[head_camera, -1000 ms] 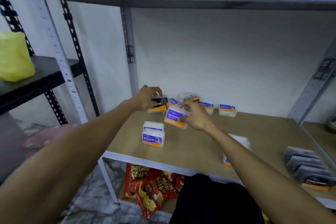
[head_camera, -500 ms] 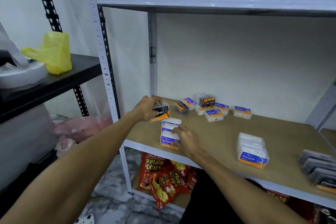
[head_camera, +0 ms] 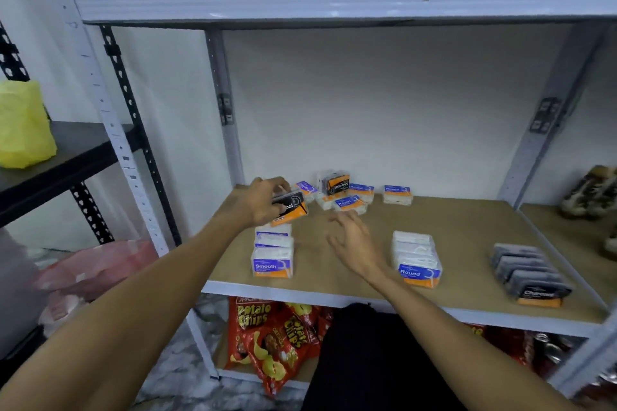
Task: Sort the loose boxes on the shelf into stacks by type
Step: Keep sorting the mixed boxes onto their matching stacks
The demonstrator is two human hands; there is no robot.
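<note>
Three stacks stand along the front of the wooden shelf (head_camera: 467, 237). I count three boxes in the Smooth stack (head_camera: 273, 255) at left and four, fanned back, in the charcoal stack (head_camera: 529, 274) at right. The Round stack (head_camera: 417, 259) in the middle has three or four; I cannot separate its layers.

One charcoal box (head_camera: 293, 207), black over an orange base with white lettering, is gripped in the left hand (head_camera: 260, 203), fingers curled over its top. It is held above the shelf, just behind the Smooth stack. The right hand (head_camera: 354, 240) holds nothing, fingers spread, over the shelf between the Smooth and Round stacks.

About five loose boxes (head_camera: 349, 203) lie by the back wall, overlapping. Among them is a standing charcoal box (head_camera: 337, 182). Small print there is blurred, and the left hand hides part of its box's label.
</note>
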